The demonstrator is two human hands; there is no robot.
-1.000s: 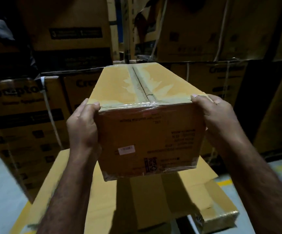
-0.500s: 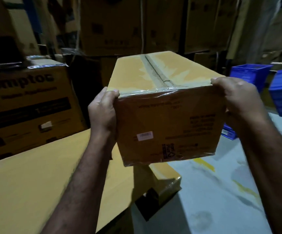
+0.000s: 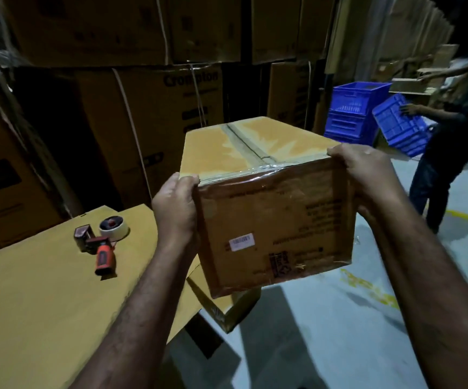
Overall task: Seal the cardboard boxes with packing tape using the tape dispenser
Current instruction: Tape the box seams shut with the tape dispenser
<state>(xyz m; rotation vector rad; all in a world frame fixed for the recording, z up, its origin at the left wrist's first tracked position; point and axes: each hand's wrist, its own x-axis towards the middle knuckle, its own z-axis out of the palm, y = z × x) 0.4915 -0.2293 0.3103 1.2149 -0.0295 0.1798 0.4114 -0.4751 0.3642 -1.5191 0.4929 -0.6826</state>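
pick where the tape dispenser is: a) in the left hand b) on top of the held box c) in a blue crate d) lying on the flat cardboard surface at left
d: the tape dispenser lies on the flat cardboard surface, while the left hand and right hand both grip the taped box.

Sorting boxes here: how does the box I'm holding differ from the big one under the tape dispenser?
The held box is lifted between the left hand and right hand; the big box bears the tape dispenser. The held box has tape along its top seam; the big box's visible top shows none. Both are brown cardboard.
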